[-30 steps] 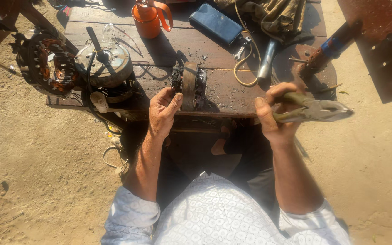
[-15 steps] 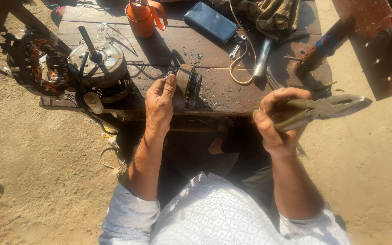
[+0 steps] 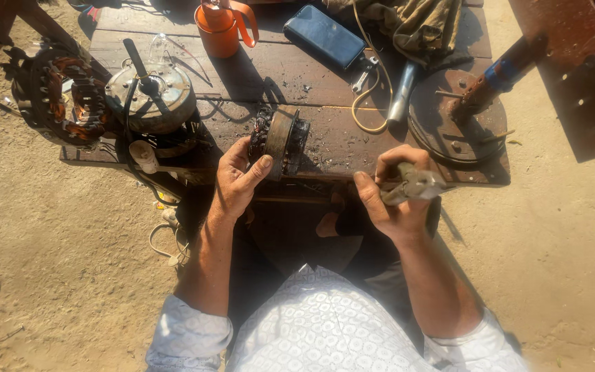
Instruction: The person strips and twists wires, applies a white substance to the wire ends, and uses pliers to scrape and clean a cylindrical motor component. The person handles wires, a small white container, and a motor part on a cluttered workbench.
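A small motor stator [image 3: 280,138] with dark windings stands on edge near the front of a low wooden workbench [image 3: 332,141]. My left hand [image 3: 237,180] grips its near side, thumb pressed on the metal ring. My right hand [image 3: 392,196] is closed around a pair of worn pliers [image 3: 418,184], held just in front of the bench edge, to the right of the stator and apart from it. The plier jaws point right.
On the bench are a round motor housing [image 3: 151,96], an orange oil can [image 3: 220,29], a dark phone [image 3: 324,36], a hammer [image 3: 401,93], a rusty round plate [image 3: 457,117] and a rag [image 3: 414,24]. A larger copper-wound stator [image 3: 60,103] sits left. Sandy ground surrounds.
My right hand with the pliers has moved left and closer to the bench edge. My left hand has shifted its grip onto the stator's near side.
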